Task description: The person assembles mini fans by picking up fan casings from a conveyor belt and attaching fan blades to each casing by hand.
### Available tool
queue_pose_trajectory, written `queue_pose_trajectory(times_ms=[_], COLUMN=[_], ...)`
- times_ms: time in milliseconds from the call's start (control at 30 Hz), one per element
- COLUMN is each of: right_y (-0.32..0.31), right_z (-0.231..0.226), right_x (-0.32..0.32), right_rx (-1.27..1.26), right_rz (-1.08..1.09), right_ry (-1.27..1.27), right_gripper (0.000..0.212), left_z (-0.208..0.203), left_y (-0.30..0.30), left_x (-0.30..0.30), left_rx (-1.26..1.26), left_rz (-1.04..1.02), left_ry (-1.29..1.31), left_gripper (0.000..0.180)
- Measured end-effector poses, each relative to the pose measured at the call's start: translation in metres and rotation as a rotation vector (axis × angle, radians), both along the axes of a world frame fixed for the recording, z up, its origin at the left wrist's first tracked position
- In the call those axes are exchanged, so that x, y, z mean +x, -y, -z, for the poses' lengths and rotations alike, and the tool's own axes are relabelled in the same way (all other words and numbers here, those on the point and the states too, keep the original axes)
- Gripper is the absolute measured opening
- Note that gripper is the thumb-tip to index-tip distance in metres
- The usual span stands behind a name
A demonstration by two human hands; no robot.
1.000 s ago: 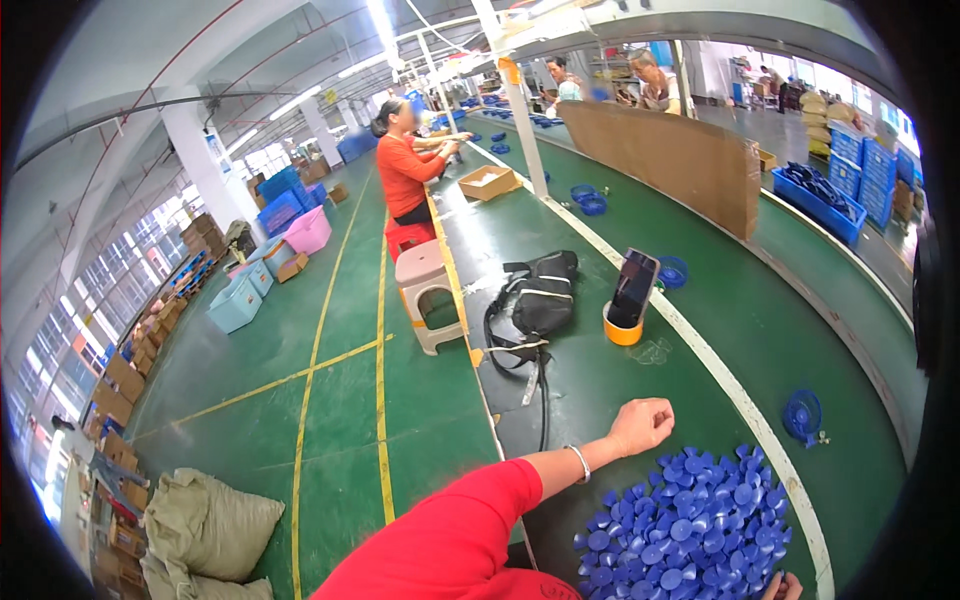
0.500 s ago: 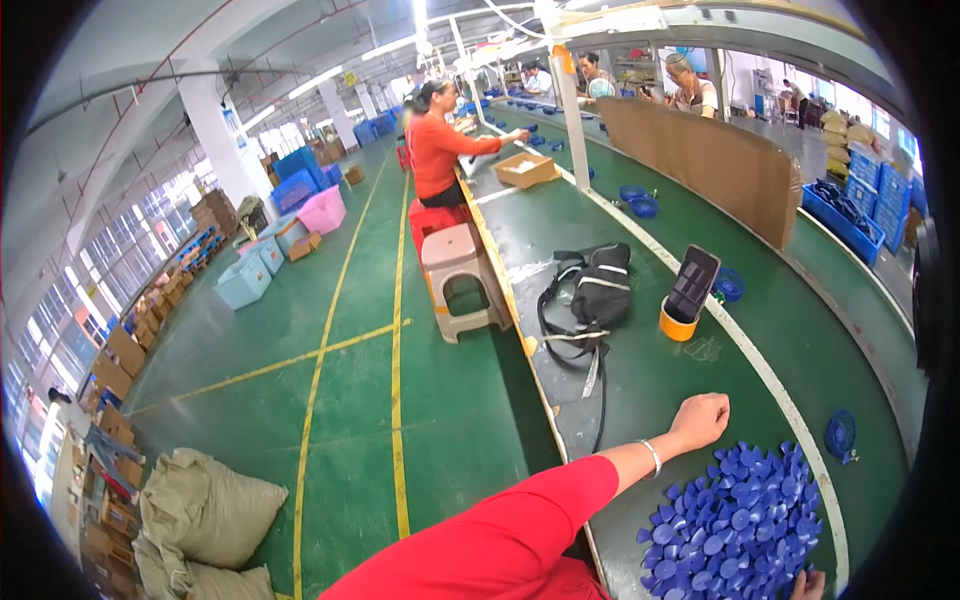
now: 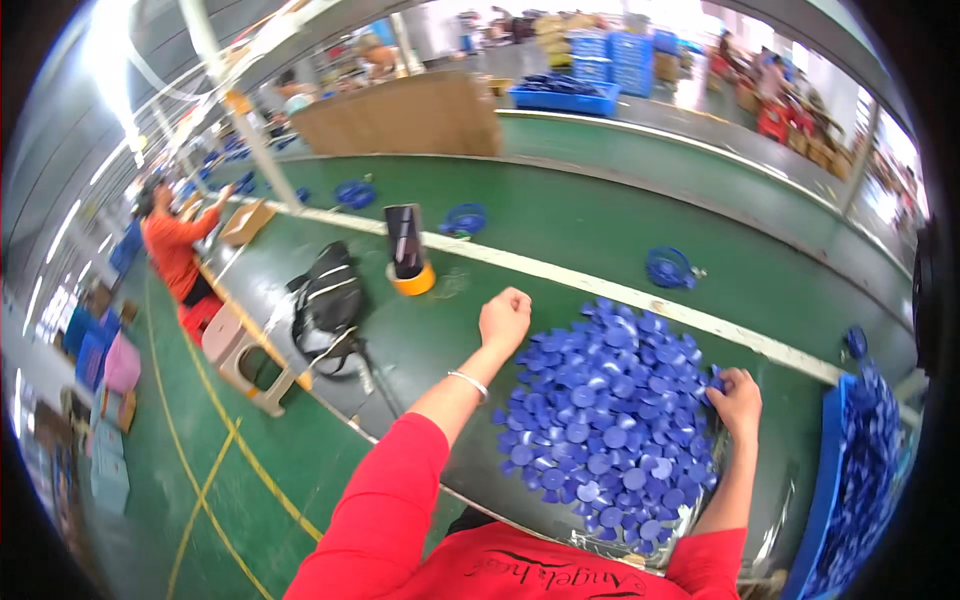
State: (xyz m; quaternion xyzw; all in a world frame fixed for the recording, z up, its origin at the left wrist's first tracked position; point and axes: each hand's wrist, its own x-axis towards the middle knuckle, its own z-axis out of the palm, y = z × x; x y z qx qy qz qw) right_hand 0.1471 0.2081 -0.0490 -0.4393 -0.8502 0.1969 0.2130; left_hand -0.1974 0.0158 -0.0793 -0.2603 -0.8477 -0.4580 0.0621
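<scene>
Left hand [image 3: 505, 316] fisted on the worktop [image 3: 560, 230] beside blue caps [image 3: 605, 420]; right hand [image 3: 738, 398] clamped on caps at pile's edge

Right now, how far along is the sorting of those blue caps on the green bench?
Done: a blue tray at the right edge already holds many caps. In hand: the right hand rests at the edge of the pile of blue caps, fingers curled, grip unclear; the left hand is a closed fist beside it. Left: most of the pile still lies loose.
</scene>
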Motion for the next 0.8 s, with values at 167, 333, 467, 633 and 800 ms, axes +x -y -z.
queue_pose_trajectory(times_ms=[167, 333, 467, 633, 800], right_y=[-0.03, -0.024, -0.018, -0.016, -0.015], right_z=[0.033, 0.035, 0.025, 0.02, 0.022], right_x=[0.017, 0.0, -0.002, -0.002, -0.005], right_rx=[-0.194, -0.119, -0.082, -0.049, 0.015], right_rz=[0.128, 0.115, 0.138, 0.132, 0.156], right_ry=[-0.631, -0.719, -0.647, -0.636, -0.662], right_gripper=[0.027, 0.027, 0.027, 0.028, 0.029], left_z=[-0.023, -0.041, -0.046, -0.028, -0.047], left_y=[-0.11, -0.204, -0.249, -0.273, -0.249], left_x=[0.02, 0.052, 0.079, 0.09, 0.101], left_rx=[-0.028, -0.342, -0.634, -0.574, -0.014], left_rz=[0.39, 0.503, 0.371, 0.382, 0.472], left_ry=[0.174, 0.236, 0.27, 0.241, 0.15], left_gripper=[0.016, 0.04, 0.06, 0.035, 0.022])
